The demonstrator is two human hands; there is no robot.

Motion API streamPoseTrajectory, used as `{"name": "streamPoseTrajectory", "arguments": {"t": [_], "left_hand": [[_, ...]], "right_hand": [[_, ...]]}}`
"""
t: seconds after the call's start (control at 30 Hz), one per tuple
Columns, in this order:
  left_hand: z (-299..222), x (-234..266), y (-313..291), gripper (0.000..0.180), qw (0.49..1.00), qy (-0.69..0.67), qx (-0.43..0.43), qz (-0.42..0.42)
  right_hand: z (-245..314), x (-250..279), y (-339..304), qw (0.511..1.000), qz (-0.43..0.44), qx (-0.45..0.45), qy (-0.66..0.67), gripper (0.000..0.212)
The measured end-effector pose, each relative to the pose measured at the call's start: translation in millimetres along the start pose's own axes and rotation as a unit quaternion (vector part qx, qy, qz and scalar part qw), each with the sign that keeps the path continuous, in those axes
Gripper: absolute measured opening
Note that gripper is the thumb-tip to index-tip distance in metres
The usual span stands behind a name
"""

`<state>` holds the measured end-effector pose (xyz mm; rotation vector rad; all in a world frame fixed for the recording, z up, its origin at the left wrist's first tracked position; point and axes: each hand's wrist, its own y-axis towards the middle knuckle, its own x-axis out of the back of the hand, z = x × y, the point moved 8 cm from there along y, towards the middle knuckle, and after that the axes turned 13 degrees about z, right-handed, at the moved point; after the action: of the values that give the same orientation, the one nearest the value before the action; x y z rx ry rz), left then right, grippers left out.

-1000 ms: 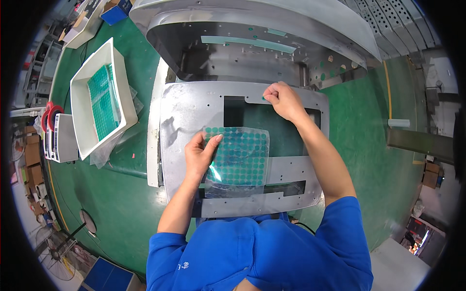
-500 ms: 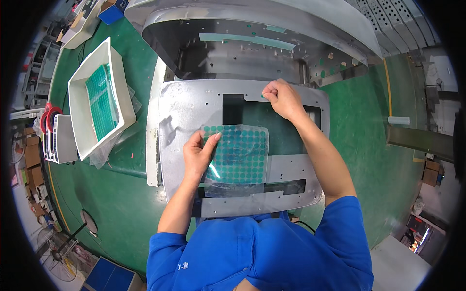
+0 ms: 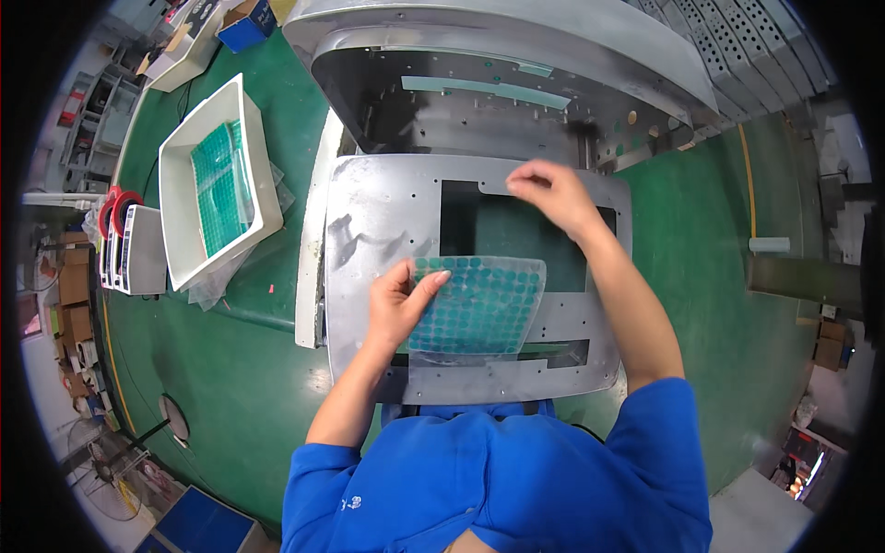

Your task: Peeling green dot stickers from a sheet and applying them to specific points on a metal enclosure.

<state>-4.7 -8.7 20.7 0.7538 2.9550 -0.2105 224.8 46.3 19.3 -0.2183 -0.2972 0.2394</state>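
My left hand [image 3: 398,309] pinches the upper left corner of a clear sheet of round green stickers [image 3: 475,309], thumb on top. The sheet hangs over the lower middle of a grey metal panel [image 3: 378,207] with rectangular cutouts and small holes. Near the panel's top edge, above the big cutout, my right hand [image 3: 558,195] is closed, its thumb and forefinger brought together. Slight blur hides whatever may be between those fingertips. Beyond the panel stands a large grey metal housing [image 3: 507,115], its hollow side facing me, with pale green strips inside.
At the left, a white tray [image 3: 267,226] holds more green sticker sheets [image 3: 217,184] on a green surface. Rolls with red rims [image 3: 118,210] stand beside it. A blue box [image 3: 247,26] sits at the far left; perforated metal parts [image 3: 737,55] stack at the far right.
The sticker sheet has tilted and shifted right with my left hand. My right hand has moved slightly right; the green dot seen at its fingertips before no longer shows. The whole view has shifted a little.
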Motion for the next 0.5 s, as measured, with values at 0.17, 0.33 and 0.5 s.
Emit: {"name": "streamPoseTrajectory", "arguments": {"t": [0.17, 0.33, 0.5], "left_hand": [[-16, -23, -9, 0.007, 0.994, 0.08, -0.047, 0.054], [-18, -54, -5, 0.007, 0.989, 0.104, -0.036, 0.101], [-10, -83, 1, 0.009, 0.987, 0.078, -0.003, 0.142]], "right_hand": [[55, -62, -74, 0.99, 0.129, 0.047, -0.014, 0.016], [34, -43, -114, 0.996, 0.024, 0.019, 0.087, 0.011], [19, -29, -148, 0.991, -0.105, 0.042, 0.076, 0.009]]}}
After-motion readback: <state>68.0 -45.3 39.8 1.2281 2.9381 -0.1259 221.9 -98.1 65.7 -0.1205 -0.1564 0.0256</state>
